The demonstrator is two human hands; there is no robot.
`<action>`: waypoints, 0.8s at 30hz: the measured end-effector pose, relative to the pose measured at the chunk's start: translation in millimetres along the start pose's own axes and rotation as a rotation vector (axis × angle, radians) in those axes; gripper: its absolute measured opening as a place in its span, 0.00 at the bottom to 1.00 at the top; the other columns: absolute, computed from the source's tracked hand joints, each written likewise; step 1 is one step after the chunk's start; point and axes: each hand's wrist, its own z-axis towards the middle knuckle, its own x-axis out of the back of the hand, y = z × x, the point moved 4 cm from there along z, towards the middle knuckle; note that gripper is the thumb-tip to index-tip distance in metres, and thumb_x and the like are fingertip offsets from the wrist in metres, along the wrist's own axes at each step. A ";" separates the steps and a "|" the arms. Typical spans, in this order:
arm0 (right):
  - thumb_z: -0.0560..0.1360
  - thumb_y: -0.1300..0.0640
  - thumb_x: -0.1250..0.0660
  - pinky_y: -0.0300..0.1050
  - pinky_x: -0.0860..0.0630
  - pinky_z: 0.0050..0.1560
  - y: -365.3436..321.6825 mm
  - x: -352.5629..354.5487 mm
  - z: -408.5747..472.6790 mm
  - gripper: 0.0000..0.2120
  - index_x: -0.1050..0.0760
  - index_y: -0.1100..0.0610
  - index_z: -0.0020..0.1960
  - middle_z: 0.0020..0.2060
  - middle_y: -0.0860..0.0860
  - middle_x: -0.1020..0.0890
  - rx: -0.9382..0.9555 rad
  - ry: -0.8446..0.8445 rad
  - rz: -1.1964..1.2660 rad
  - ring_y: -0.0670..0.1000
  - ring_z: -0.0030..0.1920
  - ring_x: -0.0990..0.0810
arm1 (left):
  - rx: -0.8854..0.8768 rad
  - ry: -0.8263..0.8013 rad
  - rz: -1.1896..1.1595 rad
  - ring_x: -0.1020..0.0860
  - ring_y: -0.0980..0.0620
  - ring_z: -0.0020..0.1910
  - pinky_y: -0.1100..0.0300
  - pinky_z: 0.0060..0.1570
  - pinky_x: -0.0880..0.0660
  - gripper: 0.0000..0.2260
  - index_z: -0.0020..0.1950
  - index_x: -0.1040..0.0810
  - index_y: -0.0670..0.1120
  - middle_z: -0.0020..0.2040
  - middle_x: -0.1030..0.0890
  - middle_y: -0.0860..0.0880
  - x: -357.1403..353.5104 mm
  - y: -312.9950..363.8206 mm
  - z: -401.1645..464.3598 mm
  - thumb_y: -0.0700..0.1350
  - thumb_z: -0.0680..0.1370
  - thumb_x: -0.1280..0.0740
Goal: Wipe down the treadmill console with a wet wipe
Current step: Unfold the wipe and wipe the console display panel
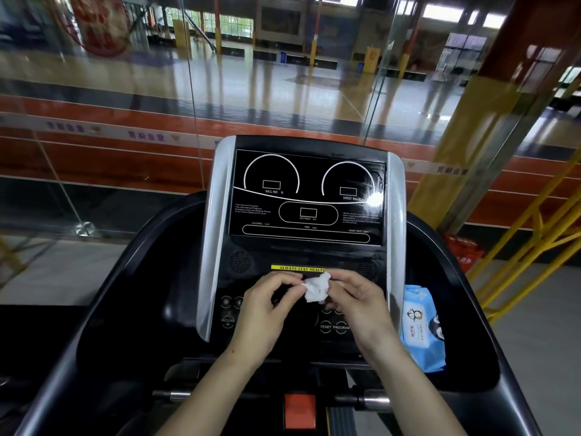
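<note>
White wet wipe (317, 288) bunched, pinched between left hand (267, 305) and right hand (356, 302) just below the console (309, 196) screen. Wiping apparently not begun; pack (421, 325) beside console.

Single head-worn wide-angle view, looking forward and steeply down from the standing position; strong barrel distortion bends the frame edges. The treadmill console (306, 196) sits close, filling the centre of the frame, with the left hand (265, 305) and right hand (358, 305) entering from the bottom edge just in front of the lens. The upper third of the frame faces through a glass wall (125, 89) onto a distant hall floor; no second view to overlap.
</note>
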 end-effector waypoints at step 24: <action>0.81 0.59 0.29 0.53 0.19 0.50 -1.5 -9.3 -10.1 0.06 0.16 0.57 0.46 0.50 0.60 0.12 -0.101 0.014 0.106 0.56 0.50 0.14 | 0.227 -0.097 -0.326 0.15 0.53 0.49 0.61 0.52 0.20 0.10 0.55 0.14 0.45 0.51 0.12 0.48 -4.4 -12.4 -9.3 0.33 0.78 0.29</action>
